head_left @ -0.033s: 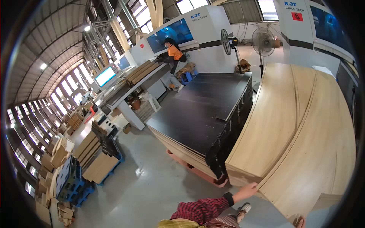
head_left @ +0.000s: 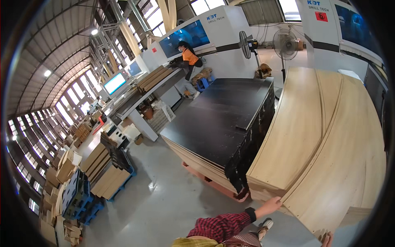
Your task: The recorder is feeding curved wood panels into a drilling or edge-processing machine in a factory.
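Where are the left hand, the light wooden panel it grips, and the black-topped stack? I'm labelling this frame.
left hand (head_left: 269, 206), head view, on the back of the hand.
light wooden panel (head_left: 349, 164), head view, on its bare top face.
black-topped stack (head_left: 222, 119), head view, on the middle of its dark top sheet.

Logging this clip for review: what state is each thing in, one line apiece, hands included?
Left hand: gripping the near corner of the top light wood panel.
Right hand: only fingertips in view, at that panel's near edge.
Top light wood panel: skewed on its stack.
Black panel stack: flat on a pallet.
Standing fan: upright.
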Tool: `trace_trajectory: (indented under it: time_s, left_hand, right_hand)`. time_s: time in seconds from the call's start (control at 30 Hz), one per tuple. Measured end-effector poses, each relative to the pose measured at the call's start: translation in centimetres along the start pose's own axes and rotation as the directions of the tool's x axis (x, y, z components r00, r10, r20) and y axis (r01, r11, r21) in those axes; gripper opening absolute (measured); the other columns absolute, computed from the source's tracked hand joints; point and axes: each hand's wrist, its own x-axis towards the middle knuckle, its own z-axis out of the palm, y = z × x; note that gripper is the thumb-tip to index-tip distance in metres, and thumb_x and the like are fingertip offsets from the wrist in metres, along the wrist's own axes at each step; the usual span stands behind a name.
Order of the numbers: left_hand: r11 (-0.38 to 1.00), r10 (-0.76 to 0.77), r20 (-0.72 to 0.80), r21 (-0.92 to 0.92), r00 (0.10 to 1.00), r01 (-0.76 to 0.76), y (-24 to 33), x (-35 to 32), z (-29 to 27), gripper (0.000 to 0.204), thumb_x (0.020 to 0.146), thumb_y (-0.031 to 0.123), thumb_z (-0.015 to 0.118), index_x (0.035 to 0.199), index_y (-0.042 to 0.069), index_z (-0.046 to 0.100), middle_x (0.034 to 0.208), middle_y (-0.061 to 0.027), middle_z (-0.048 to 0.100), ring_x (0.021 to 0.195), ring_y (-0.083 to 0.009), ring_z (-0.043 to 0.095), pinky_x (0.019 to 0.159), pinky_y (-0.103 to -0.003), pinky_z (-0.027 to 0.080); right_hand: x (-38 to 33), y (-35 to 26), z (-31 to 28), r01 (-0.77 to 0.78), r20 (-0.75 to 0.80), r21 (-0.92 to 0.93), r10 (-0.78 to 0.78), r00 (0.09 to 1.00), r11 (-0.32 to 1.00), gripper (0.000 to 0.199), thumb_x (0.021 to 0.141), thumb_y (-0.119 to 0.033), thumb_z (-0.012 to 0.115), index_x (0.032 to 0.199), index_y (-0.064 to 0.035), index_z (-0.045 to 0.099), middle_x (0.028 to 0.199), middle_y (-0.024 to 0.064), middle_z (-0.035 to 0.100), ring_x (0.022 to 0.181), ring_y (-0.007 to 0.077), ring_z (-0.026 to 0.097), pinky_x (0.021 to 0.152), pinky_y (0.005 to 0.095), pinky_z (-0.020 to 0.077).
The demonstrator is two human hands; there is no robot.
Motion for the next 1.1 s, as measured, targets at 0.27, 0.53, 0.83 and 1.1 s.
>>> trace_trajectory:
  time_s: [0.27,0.53,0.83,1.1]
  left_hand:
    - [0.68,-0.225,0.311,-0.629,0.924,0.377,-0.7,1.9,2.3,0.028,0.084,0.035,0.052,0.097,0.01,0.049,0.075,-0.0042,0.056,0.064,-0.0142,0.056,0.057,-0.026,0.045]
    - [0.638,-0.118,0.366,-0.684,0.923,0.353,-4.0,-1.3,1.3,0.029,0.085,0.037,0.053,0.095,0.01,0.049,0.078,-0.0028,0.057,0.063,-0.0111,0.054,0.054,-0.024,0.042]
    - [0.766,-0.112,0.714,-0.381,0.691,0.518,-7.6,-10.8,-5.3,0.037,0.083,0.04,0.056,0.098,0.007,0.052,0.083,-0.0038,0.058,0.071,-0.0126,0.056,0.059,-0.023,0.045]
    - [0.756,-0.059,0.801,-0.354,0.596,0.551,-7.7,-4.4,-14.8,0.037,0.089,0.037,0.046,0.109,0.006,0.05,0.108,-0.0078,0.057,0.093,-0.0165,0.056,0.077,-0.028,0.043]
  right_hand:
    - [-5.8,4.4,7.5,-0.078,0.29,0.163,0.028,0.957,0.984,0.035,0.092,-0.028,0.044,0.104,0.0025,0.056,0.095,0.014,0.06,0.086,0.0201,0.057,0.079,0.0326,0.045]
    - [-6.9,6.6,16.2,-0.236,0.266,0.345,0.147,0.953,0.908,0.05,0.093,-0.039,0.037,0.122,0.0024,0.041,0.115,0.0168,0.052,0.103,0.0257,0.051,0.088,0.035,0.0389]
    - [-13.7,13.9,21.6,-0.07,-0.014,0.826,0.145,0.989,0.56,0.045,0.089,-0.037,0.046,0.116,-0.0005,0.048,0.119,0.0123,0.051,0.11,0.0229,0.048,0.093,0.0343,0.0369]
    - [-22.1,12.4,26.8,0.054,-0.343,0.77,0.34,0.875,0.636,0.033,0.09,-0.032,0.047,0.107,-0.0035,0.05,0.1,0.0056,0.059,0.091,0.0174,0.058,0.076,0.0343,0.0481]
